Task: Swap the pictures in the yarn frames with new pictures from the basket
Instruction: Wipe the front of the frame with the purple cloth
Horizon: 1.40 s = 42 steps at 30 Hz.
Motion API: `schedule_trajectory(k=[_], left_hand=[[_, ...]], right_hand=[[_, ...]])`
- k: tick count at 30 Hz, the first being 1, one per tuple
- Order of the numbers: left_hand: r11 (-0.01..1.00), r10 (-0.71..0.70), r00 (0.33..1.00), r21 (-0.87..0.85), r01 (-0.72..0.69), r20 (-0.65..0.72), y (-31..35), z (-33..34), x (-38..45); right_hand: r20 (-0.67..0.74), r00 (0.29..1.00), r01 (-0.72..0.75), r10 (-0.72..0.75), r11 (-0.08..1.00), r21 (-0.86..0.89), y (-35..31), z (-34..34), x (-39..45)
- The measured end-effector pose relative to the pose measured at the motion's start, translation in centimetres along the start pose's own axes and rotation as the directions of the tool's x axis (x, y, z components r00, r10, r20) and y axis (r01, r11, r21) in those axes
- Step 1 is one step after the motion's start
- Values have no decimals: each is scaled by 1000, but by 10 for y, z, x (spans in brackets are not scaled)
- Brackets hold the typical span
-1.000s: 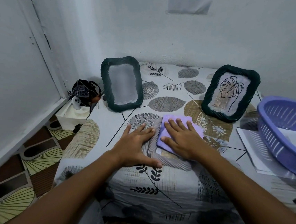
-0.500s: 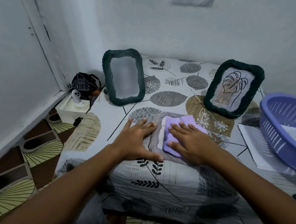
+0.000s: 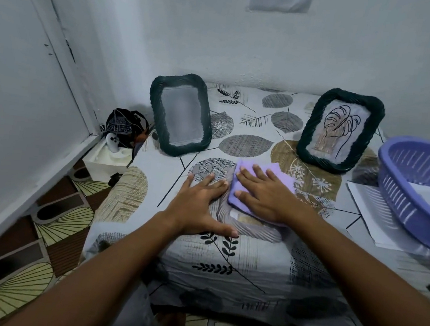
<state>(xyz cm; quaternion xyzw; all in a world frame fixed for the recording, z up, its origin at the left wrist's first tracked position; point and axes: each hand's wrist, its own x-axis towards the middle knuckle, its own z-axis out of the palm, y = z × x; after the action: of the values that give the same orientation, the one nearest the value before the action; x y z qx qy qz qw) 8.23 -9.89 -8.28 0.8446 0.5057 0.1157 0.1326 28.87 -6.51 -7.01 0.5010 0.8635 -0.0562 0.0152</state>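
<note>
Shifted slightly toward the far edge of the grey yarn frame (image 3: pixel 248 225) since a moment ago, the purple cloth (image 3: pixel 283 181) lies under the right hand (image 3: pixel 263 193), whose straight, spread fingers press it flat. Beside it, the left hand (image 3: pixel 199 203) rests spread on the leaf-print bedsheet (image 3: pixel 251 266), thumb along the frame's near edge. To the right sits a purple basket (image 3: pixel 414 213) holding paper, atop a white sheet (image 3: pixel 367 203). Farther back stand two dark green yarn frames, the left one (image 3: pixel 180 115) blank, the right one (image 3: pixel 340 134) showing a leaf drawing.
</note>
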Motion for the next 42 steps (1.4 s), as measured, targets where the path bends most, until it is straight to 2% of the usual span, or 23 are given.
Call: schedule_trajectory(k=[5, 7, 12, 15, 20, 26, 33, 38, 42], left_hand=[[1000, -5, 1000, -2, 5, -6, -1, 0, 0], [1000, -2, 1000, -4, 2, -7, -1, 1, 1], [1000, 1, 1000, -15, -1, -5, -2, 1, 1], [1000, -1, 1000, -23, 1, -2, -1, 1, 1], [1000, 0, 1000, -7, 0, -13, 0, 1, 1], [1000, -3, 1000, -10, 2, -16, 0, 1, 0], [999, -2, 1000, -34, 2, 0, 0, -1, 0], [1000, -1, 1000, -16, 1, 1, -1, 0, 1], [1000, -10, 1000, -25, 10, -9, -2, 1, 2]], right_hand=[[6, 987, 162, -163, 986, 29, 10, -1, -39], [4, 991, 131, -131, 991, -41, 21, -3, -47], [8, 998, -58, 60, 986, -155, 32, -9, -29], [30, 997, -69, 73, 993, -100, 20, -9, -10], [15, 1000, -4, 5, 1000, -22, 0, 1, -4], [6, 988, 151, -151, 988, 33, -3, -4, -40], [5, 1000, -31, 31, 998, -50, -1, -6, -3], [-1, 1000, 0, 0, 999, 39, 4, 0, -2], [23, 993, 112, -114, 990, 86, -2, -2, -30]])
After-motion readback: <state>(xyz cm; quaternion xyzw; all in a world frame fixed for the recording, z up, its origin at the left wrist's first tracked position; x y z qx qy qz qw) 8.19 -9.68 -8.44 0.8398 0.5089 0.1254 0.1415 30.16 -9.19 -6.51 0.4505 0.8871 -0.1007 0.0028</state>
